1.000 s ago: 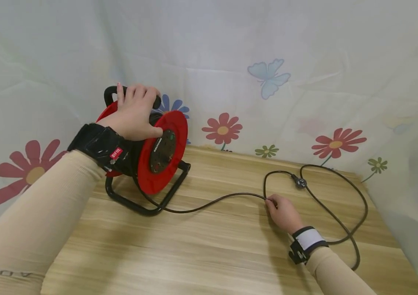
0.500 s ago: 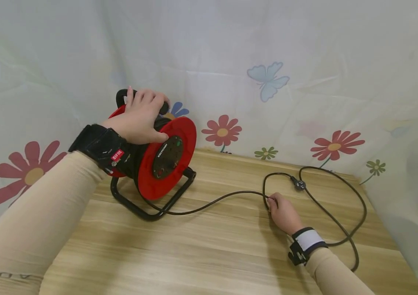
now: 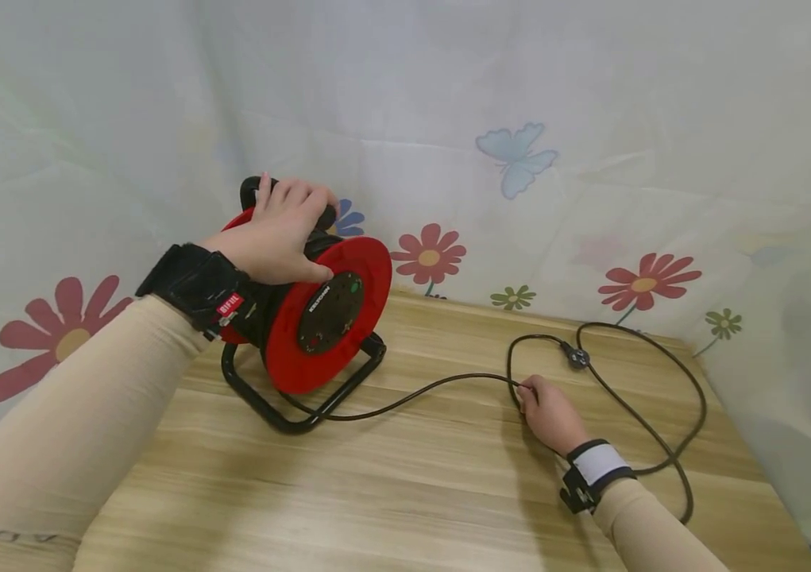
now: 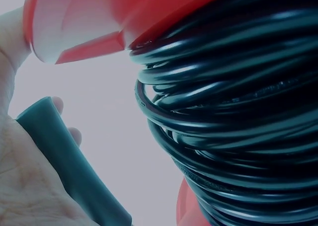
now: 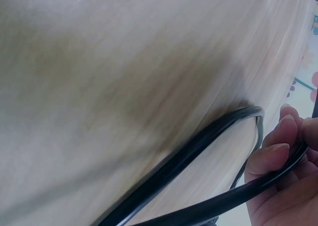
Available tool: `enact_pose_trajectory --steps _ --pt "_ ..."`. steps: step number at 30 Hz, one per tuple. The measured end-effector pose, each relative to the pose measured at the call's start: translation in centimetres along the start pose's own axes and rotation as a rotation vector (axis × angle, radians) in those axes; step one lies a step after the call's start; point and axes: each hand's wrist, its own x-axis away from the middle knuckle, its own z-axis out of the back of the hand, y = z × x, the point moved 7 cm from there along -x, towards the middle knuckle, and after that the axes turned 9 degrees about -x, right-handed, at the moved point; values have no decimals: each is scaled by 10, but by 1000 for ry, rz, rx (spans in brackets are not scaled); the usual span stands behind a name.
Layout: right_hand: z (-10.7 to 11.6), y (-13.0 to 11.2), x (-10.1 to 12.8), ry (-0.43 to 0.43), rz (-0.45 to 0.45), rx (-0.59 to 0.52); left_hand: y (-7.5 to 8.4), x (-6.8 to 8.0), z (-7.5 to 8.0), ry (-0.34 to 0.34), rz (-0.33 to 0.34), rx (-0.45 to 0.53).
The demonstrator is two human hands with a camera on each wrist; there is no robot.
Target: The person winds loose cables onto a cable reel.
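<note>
A cable reel [image 3: 368,274] with red flanges and a black socket face stands on its black tube frame [image 3: 337,389], left of centre in the head view. My left hand [image 3: 272,242] grips its black top handle [image 4: 74,161], with the thumb against the red flange [image 4: 89,22]. Black cable [image 4: 238,116] is wound in many turns on the drum. From the reel's underside the loose cable [image 3: 434,388] runs right across the wood to my right hand [image 3: 551,415], whose curled fingers and thumb pinch it. The black plug [image 3: 578,359] lies beyond that hand.
Loose loops of cable [image 3: 701,397] lie to the right of my right hand on the wooden table [image 3: 376,492]. A pale curtain [image 3: 405,95] printed with flowers and a butterfly hangs close behind and at both sides.
The reel has shifted right and slightly nearer, my left hand moving along with it. My right hand stays almost in place, its fingers now curled further round the cable.
</note>
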Motion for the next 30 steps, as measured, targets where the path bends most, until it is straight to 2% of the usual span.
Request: enact_pose_trajectory --steps 7,11,13,17,19,21,24,30 --pt "-6 -4 -5 -36 -2 -4 1 5 2 -4 -42 18" --pt "-8 -4 -7 -53 -11 -5 -1 4 7 -3 -14 46" --pt "-8 -6 -8 -52 -9 -7 -4 2 12 20 44 68" --pt "-8 -12 -10 -51 14 -11 -13 -2 21 55 253 48" --pt "-8 -15 -10 -51 32 -15 -17 -4 23 28 361 -7" --pt "-8 -19 -10 -51 49 -17 -18 -6 23 -23 433 -85" --pt "-9 -23 -11 -52 59 -20 -15 -6 25 -93 467 -168" --pt "-13 -26 -13 -47 63 -21 -11 -5 28 -173 449 -242"
